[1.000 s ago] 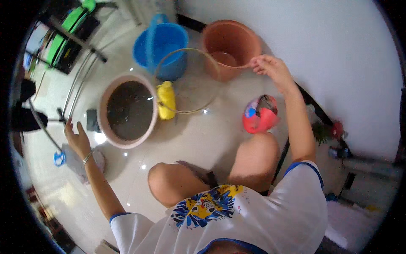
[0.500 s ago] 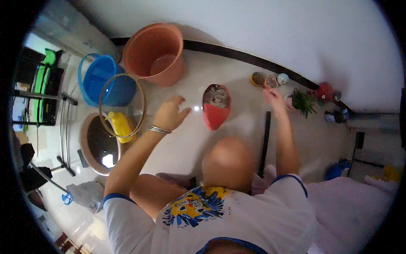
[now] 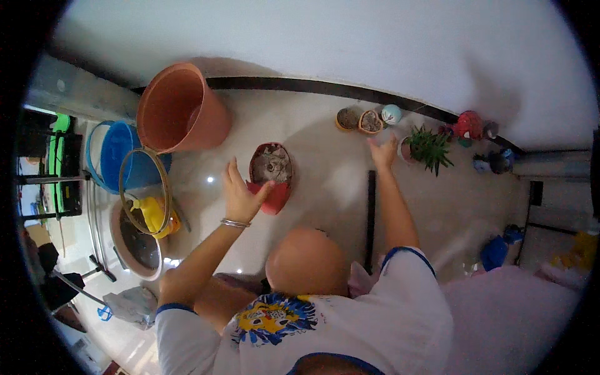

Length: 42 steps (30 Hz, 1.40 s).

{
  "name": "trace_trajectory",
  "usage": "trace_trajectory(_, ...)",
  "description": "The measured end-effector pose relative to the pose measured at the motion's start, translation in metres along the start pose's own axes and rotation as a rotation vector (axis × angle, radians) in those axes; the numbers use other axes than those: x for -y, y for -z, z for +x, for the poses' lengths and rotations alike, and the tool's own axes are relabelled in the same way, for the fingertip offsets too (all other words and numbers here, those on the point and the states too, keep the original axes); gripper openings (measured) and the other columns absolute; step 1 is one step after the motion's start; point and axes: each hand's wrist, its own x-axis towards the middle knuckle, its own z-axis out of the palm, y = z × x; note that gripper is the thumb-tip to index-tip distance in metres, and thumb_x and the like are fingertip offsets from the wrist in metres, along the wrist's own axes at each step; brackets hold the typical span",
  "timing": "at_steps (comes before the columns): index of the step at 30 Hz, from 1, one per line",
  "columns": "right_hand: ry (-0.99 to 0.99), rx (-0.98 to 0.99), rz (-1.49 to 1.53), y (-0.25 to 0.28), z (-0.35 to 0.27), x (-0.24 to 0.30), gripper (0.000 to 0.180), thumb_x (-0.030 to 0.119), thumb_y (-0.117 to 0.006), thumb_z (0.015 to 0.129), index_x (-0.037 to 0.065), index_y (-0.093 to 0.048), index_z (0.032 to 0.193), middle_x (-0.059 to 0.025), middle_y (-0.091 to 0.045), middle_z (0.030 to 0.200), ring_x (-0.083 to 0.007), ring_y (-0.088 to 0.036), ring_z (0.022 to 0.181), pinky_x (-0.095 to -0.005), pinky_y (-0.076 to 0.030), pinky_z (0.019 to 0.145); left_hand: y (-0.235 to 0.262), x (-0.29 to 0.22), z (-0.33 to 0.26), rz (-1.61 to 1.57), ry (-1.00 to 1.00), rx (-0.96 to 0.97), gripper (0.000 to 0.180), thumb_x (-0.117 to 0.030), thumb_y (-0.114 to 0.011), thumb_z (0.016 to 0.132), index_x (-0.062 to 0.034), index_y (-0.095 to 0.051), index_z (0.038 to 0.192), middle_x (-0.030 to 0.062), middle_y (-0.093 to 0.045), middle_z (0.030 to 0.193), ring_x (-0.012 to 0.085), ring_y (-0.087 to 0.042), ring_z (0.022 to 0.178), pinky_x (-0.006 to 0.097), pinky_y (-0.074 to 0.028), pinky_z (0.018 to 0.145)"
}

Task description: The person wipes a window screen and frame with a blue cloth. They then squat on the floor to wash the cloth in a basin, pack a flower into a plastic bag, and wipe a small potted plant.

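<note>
A red pot (image 3: 270,181), terracotta tub (image 3: 181,109), blue bucket (image 3: 119,153), and possibly yellow toy (image 3: 153,215).

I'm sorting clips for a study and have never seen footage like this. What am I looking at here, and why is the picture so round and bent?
The picture comes from a wide fisheye camera worn on a person's head, looking down. That lens bends straight lines, such as the dark strip along the wall, near the rim. No machine is here: you see the person's own two arms, bare knees and white printed shirt from above.

The left hand is open and touches the rim of a red pot with soil in it on the pale floor. The right hand, also open and holding nothing, reaches toward a row of tiny pots by the wall, next to a small spiky green plant.

To the left stand a big terracotta pot, a blue bucket, a round hoop-like frame and a yellow object.
</note>
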Motion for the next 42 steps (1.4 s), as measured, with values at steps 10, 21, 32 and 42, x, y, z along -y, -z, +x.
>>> trace_trajectory(10, -0.179, 0.209, -0.02, -0.027, 0.031, 0.04, 0.095, 0.039, -0.081, 0.057, -0.003, -0.033, 0.127, -0.0246, -0.036, 0.129, -0.039, -0.04, 0.118, -0.0439, -0.04, 0.094, -0.069, -0.078, 0.106, 0.279, -0.389, 0.413, 0.073, -0.03, -0.073, 0.067, -0.0024, -0.037, 0.124, 0.0168, -0.047, 0.118, 0.0329, -0.05, 0.106, 0.042, -0.042, 0.088)
trace_trajectory(21, -0.184, -0.008, 0.157, -0.024, 0.035, 0.028, 0.085, 0.026, -0.083, 0.053, 0.0, -0.037, 0.119, -0.0206, -0.041, 0.118, -0.0386, -0.045, 0.106, -0.0433, -0.04, 0.091, -0.22, -0.124, 0.174, 0.489, -0.397, 0.72, 0.086, -0.036, -0.074, 0.067, -0.0044, -0.028, 0.133, 0.0167, -0.043, 0.124, 0.0335, -0.048, 0.111, 0.043, -0.043, 0.091)
trace_trajectory(32, -0.199, 0.149, 1.036, 0.061, -0.015, -0.027, 0.081, 0.02, -0.081, 0.057, 0.003, -0.036, 0.122, -0.0127, -0.045, 0.118, -0.0254, -0.046, 0.11, -0.0397, -0.039, 0.093, -0.33, -0.134, 0.184, 0.577, -0.523, 0.646, 0.083, -0.034, -0.079, 0.06, -0.0093, -0.037, 0.128, 0.0118, -0.043, 0.124, 0.0317, -0.046, 0.112, 0.042, -0.042, 0.091)
trace_trajectory(42, -0.086, 0.259, 0.596, 0.088, -0.006, 0.003, 0.088, 0.02, -0.082, 0.055, 0.001, -0.033, 0.126, -0.0163, -0.042, 0.122, -0.0299, -0.047, 0.111, -0.0408, -0.037, 0.096, -0.302, -0.09, 0.183, 0.596, -0.367, 0.705, 0.092, -0.037, -0.082, 0.054, -0.0103, -0.035, 0.129, 0.0147, -0.041, 0.126, 0.0321, -0.047, 0.111, 0.042, -0.042, 0.091)
